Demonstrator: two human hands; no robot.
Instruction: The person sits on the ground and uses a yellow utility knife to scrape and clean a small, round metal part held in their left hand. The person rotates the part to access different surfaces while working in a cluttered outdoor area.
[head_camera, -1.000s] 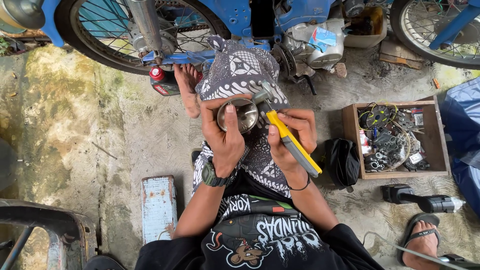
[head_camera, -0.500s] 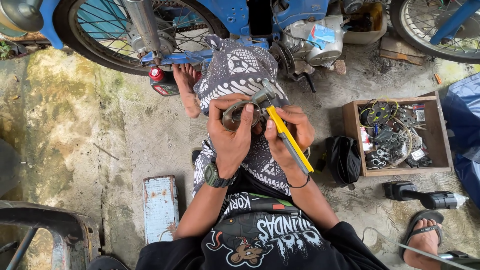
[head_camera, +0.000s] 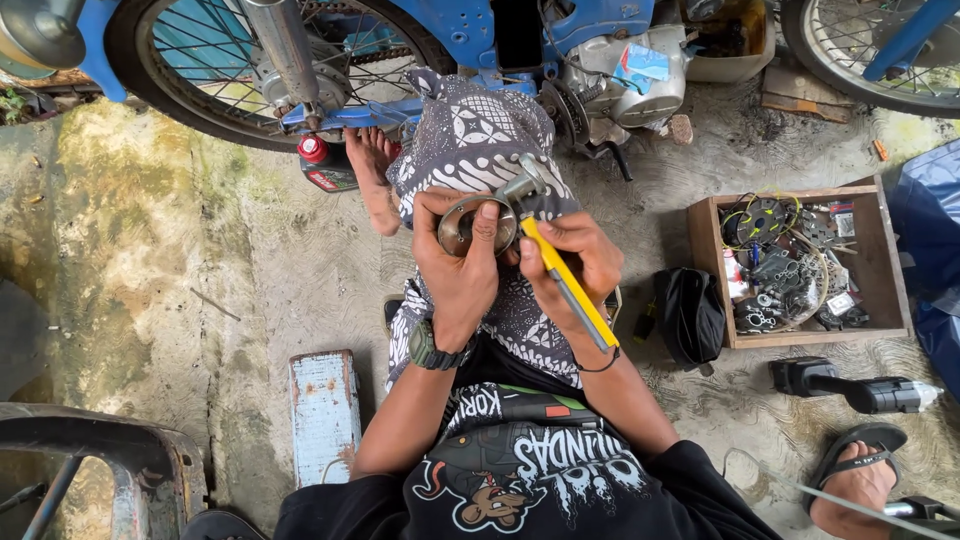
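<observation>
My left hand (head_camera: 462, 278), with a watch at the wrist, grips a round metal engine part (head_camera: 470, 222) held over my patterned-trousered knee (head_camera: 478, 140). My right hand (head_camera: 572, 262) holds a yellow-handled tool (head_camera: 566, 282); its metal head (head_camera: 520, 187) rests against the rim of the round part. Both hands sit close together, touching the part from either side.
A blue motorbike (head_camera: 480, 40) stands ahead, rear wheel (head_camera: 250, 70) at left, engine (head_camera: 620, 75) at centre. A wooden box of small parts (head_camera: 800, 262) lies right, with a black pouch (head_camera: 692, 312) and power tool (head_camera: 850, 388). A red-capped bottle (head_camera: 322, 168) and pale block (head_camera: 322, 412) lie left.
The left hand has turned the round part so its open face is now covered by fingers and tilted edge-on. The tool stays against its rim.
</observation>
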